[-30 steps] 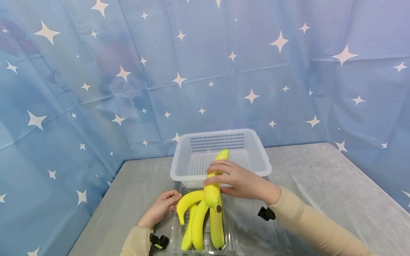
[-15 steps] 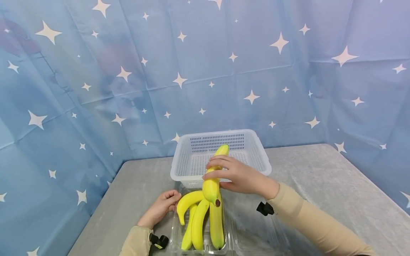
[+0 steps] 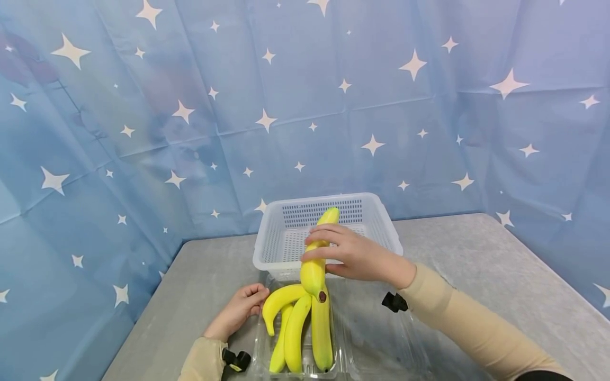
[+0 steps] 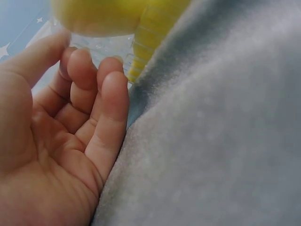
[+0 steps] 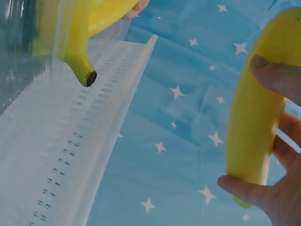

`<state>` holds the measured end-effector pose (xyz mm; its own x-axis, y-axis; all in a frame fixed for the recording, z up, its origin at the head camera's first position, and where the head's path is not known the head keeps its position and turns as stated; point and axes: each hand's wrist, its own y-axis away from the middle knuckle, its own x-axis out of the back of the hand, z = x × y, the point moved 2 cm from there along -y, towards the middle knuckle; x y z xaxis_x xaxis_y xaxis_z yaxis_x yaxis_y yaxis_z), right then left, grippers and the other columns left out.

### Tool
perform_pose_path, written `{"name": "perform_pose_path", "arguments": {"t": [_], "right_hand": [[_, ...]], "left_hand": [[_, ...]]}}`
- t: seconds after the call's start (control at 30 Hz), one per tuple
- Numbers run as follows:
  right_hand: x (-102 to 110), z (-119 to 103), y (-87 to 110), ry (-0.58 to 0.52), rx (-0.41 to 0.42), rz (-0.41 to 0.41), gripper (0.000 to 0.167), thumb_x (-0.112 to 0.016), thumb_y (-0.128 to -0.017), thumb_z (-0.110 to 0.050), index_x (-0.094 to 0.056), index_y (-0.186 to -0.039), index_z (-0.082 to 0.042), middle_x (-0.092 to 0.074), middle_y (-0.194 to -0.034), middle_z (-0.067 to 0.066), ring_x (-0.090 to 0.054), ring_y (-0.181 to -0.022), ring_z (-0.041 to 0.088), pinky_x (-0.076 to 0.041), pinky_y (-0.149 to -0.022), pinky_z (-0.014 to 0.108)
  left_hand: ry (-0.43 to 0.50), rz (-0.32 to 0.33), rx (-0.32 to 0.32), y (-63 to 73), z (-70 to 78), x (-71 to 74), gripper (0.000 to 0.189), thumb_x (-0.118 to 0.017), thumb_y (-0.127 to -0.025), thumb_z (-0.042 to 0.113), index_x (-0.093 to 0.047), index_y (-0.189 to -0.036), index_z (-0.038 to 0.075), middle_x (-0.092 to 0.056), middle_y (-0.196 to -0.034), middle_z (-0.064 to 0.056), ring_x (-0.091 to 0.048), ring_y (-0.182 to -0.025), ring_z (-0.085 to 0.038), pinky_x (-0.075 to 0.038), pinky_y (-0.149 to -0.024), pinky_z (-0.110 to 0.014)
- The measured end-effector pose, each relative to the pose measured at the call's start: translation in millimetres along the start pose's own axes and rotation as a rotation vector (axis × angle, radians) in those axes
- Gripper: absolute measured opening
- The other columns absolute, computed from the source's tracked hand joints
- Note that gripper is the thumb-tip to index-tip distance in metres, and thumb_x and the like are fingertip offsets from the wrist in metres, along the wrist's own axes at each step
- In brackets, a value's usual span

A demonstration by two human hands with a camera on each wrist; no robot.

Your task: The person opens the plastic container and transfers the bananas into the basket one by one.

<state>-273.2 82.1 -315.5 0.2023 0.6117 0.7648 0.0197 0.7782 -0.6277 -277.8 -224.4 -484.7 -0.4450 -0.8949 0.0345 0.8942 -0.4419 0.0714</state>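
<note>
In the head view my right hand (image 3: 350, 254) grips a yellow banana (image 3: 313, 275), with thumb on one side and fingers across the other. That banana is raised over the near rim of a white perforated basket (image 3: 276, 264), its dark-tipped end toward me. Below it, several more bananas (image 3: 296, 336) lie in a clear plastic clamshell box (image 3: 340, 352). At the box's left side, my left hand (image 3: 240, 309) pinches its edge between thumb and fingertips. The left wrist view shows the fingers (image 4: 113, 96) curled beside the clear rim, under a yellow banana (image 4: 103, 16).
The clamshell's clear lid (image 3: 381, 338) lies spread to the right on the grey cloth-covered table (image 3: 457, 254). Behind the table hangs a blue curtain (image 3: 305, 106) with white stars. Black camera mounts sit on both wrists.
My right hand has risen slightly with the banana, moving away from the box and farther over the basket. The left hand and the other bananas have stayed put.
</note>
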Motion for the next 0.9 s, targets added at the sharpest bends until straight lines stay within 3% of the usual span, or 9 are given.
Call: {"name": "perform_pose_path", "arguments": {"t": [0.6, 0.9], "right_hand": [[16.4, 8.8, -23.0, 0.043, 0.046, -0.018, 0.05, -0.084, -0.075, -0.007, -0.065, -0.12, -0.018, -0.06, -0.12, 0.009, -0.052, -0.119, 0.029, -0.042, -0.101, 0.042], [16.4, 15.4, -27.2, 0.051, 0.052, -0.04, 0.052, -0.083, -0.075, -0.005, -0.064, -0.121, -0.019, -0.059, -0.121, 0.008, -0.051, -0.121, 0.029, -0.041, -0.102, 0.041]], "left_hand": [[0.039, 0.039, 0.01, 2.8, 2.3, 0.3, 0.017, -0.055, -0.099, 0.018, -0.058, -0.085, 0.009, -0.055, -0.073, 0.0, -0.056, -0.062, -0.01, -0.051, -0.062, -0.026], [0.029, 0.017, -0.003, 1.0, 0.9, 0.6, 0.018, -0.056, -0.099, 0.021, -0.059, -0.086, 0.009, -0.057, -0.076, -0.001, -0.056, -0.064, -0.012, -0.051, -0.063, -0.027]]}}
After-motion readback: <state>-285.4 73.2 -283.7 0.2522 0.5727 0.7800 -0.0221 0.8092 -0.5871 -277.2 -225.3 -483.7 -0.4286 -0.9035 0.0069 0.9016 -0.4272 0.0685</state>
